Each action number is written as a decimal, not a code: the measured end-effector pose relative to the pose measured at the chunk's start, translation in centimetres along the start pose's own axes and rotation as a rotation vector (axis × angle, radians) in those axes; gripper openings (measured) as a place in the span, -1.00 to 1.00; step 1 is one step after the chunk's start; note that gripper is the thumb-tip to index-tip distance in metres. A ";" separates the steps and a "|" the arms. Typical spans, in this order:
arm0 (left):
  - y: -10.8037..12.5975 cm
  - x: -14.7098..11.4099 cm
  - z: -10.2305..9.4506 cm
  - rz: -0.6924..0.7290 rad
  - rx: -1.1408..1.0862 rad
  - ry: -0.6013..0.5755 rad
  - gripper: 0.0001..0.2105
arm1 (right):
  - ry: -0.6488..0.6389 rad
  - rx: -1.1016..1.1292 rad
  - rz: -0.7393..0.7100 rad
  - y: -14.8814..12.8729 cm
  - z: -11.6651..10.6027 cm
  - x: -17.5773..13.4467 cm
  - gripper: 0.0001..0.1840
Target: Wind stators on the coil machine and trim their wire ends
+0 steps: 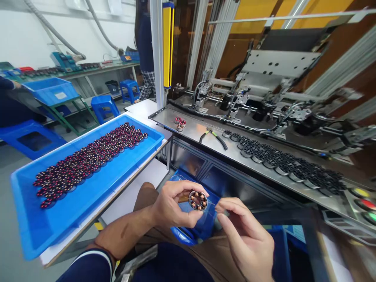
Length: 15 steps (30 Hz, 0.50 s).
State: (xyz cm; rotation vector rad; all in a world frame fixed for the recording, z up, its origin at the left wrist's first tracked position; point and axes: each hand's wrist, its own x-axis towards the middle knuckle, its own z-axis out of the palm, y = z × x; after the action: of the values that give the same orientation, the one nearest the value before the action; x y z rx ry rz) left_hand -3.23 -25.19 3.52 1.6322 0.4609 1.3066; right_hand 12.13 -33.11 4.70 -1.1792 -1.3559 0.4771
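My left hand (179,201) grips a small round motor stator (197,200) between thumb and fingers, above my lap. Its ring is metallic, with copper windings around a dark centre facing up toward me. Just right of it, my right hand (243,231) is closed in a pinch at the fingertips. A thin wire (212,203) runs from the stator's right side to these fingertips; its end is hidden by them. Cutting pliers (213,137) with green-and-black handles lie spread on the metal bench (190,131) ahead. Several red-and-copper stators (180,124) sit left of them.
A blue tray (123,180) at left holds many wound stators (85,158). Rows of black stator cores (273,158) line the bench at right, before a machine with clamps (239,98). Coloured buttons (366,203) are at far right. Blue stools (104,107) and two people stand or sit beyond.
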 end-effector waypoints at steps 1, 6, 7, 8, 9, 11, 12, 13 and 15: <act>0.1 0.0 0.0 -0.006 -0.015 0.006 -0.63 | -0.014 0.001 -0.029 0.0 0.1 0.2 -0.89; 0.4 -0.2 -0.2 0.012 -0.039 0.012 -0.63 | -0.062 0.004 -0.144 -0.5 1.0 0.6 -0.85; 0.4 -0.2 -0.3 0.031 -0.028 0.015 -0.63 | -0.042 0.002 -0.153 -0.7 1.3 0.5 -0.83; 0.4 -0.1 -0.3 0.061 -0.003 0.021 -0.62 | -0.022 0.001 -0.157 -0.9 1.5 0.3 -0.81; 0.4 -0.1 -0.3 0.105 0.035 0.032 -0.62 | -0.008 0.004 -0.164 -1.0 1.7 0.1 -0.80; 0.4 0.0 -0.2 0.204 0.128 0.058 -0.61 | -0.009 0.023 -0.181 -1.2 1.9 -0.3 -0.76; 0.5 0.0 -0.1 0.239 0.162 0.072 -0.60 | -0.029 0.036 -0.184 -1.1 1.8 -0.3 -0.75; 0.5 0.0 0.0 0.251 0.171 0.080 -0.60 | -0.053 0.051 -0.187 -1.0 1.6 -0.2 -0.74; 0.7 0.0 0.2 0.182 0.099 0.073 -0.60 | -0.097 0.076 -0.201 -0.6 0.7 0.4 -0.72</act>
State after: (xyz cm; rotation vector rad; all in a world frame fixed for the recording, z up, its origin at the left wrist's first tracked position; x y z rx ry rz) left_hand -3.23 -25.62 4.07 1.7459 0.4343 1.5028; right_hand 11.36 -32.78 5.26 -0.9566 -1.5097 0.4417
